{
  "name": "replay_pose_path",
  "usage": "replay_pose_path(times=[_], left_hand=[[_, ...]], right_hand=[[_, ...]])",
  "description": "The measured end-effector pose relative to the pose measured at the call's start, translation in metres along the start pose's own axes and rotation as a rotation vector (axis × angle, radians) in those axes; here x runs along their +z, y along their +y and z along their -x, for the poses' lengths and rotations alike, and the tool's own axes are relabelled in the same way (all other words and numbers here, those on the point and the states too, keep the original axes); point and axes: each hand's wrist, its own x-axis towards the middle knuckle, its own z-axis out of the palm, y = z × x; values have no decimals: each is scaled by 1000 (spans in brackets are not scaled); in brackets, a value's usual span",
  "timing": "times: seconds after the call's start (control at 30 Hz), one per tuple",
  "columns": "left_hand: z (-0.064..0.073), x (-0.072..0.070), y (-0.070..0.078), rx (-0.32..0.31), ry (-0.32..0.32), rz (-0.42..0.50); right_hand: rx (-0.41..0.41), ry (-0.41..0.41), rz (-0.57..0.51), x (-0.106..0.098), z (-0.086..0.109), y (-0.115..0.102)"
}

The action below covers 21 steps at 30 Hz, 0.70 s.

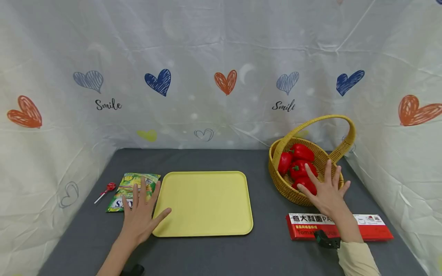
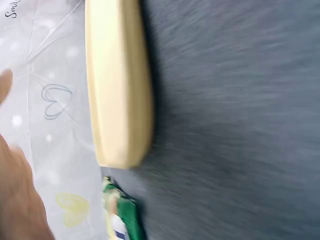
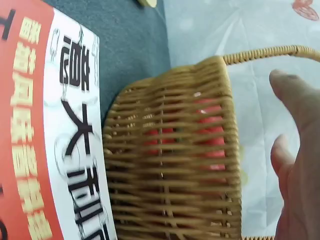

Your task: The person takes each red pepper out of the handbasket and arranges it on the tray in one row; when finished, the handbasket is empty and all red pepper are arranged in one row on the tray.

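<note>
With fingers spread, my left hand (image 1: 138, 220) hovers at the left end of a yellow tray (image 1: 203, 203), its fingertips overlapping a green and yellow snack packet (image 1: 129, 186) in the head view. My right hand (image 1: 329, 195), fingers also splayed, is over the front right of a wicker basket (image 1: 290, 193). Several red bell peppers (image 1: 302, 152) lie inside that basket, under its tall arched handle. Below the right wrist is a red and white pasta box (image 1: 304, 230), partly covered by the forearm. Neither hand holds anything.
A red lollipop (image 1: 111, 186) lies left of the packet, its white stick toward the front. Everything stands on a dark grey table (image 1: 221, 255). Behind it and at both sides hangs a pale curtain (image 1: 193, 46) printed with hearts.
</note>
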Motion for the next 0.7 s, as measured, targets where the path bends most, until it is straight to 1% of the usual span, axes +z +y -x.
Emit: replay_pose_path(times=[0.13, 0.2, 0.23, 0.37, 0.43, 0.47, 0.57, 0.7], left_hand=[[19, -3, -6, 74, -108, 167], [24, -5, -11, 121, -134, 225], [27, -7, -15, 150, -136, 236], [30, -12, -30, 275, -132, 213], [30, -12, -37, 333, -153, 205], [29, -12, -40, 357, -172, 211], [26, -8, -45, 428, -206, 236], [23, -1, -46, 473, -228, 233]], right_hand=[[-30, -77, -110, -11, -3, 8], [-38, -121, -148, -19, -7, 13], [-44, -143, -162, -23, -10, 16], [-52, -231, -204, -38, -25, 27], [-62, -262, -217, -43, -33, 32], [-69, -275, -215, -45, -38, 35], [-120, -282, -198, -48, -51, 41], [-181, -283, -170, -50, -67, 46]])
